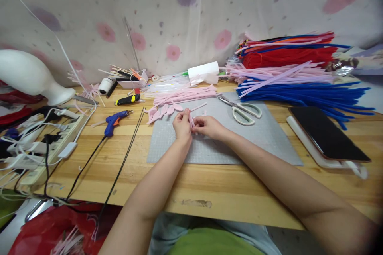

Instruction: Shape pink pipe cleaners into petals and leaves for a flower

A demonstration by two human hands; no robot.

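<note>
Leftmost, a white foam mannequin head (pixel 28 75) lies on its side at the edge of the wooden worktop (pixel 125 171), above a power strip (pixel 44 143) crowded with plugs and white cables. Next comes a blue glue gun (pixel 115 120) with its black cord trailing toward the near edge, and behind it a black-and-yellow utility knife (pixel 128 99) and a roll of white thread (pixel 105 85). A grey cutting mat (pixel 209 149) fills the middle of the worktop. At its far left corner sits a small row of pink folded petal shapes (pixel 160 112), with a bundle of pale pink pipe cleaners (pixel 191 95) just behind them.

Over the mat the left hand (pixel 182 124) is closed, thumb and fingertips pinching a short pink pipe cleaner piece (pixel 191 119). The right hand (pixel 209 126) meets it from the other side, its fingers likewise closed on the same piece (the two hands are touching, or very nearly). The piece stands roughly upright between them, above the far half of the mat.

Farther right, white-handled scissors (pixel 243 110) lie on the mat's far right corner. Beyond them are heaps of pipe cleaners: red (pixel 287 55) at the back, lilac-pink (pixel 275 73) in the middle, dark blue (pixel 302 95) nearest. A dark-screened phone (pixel 326 133) rests on a white tray (pixel 321 158) at the right.
</note>
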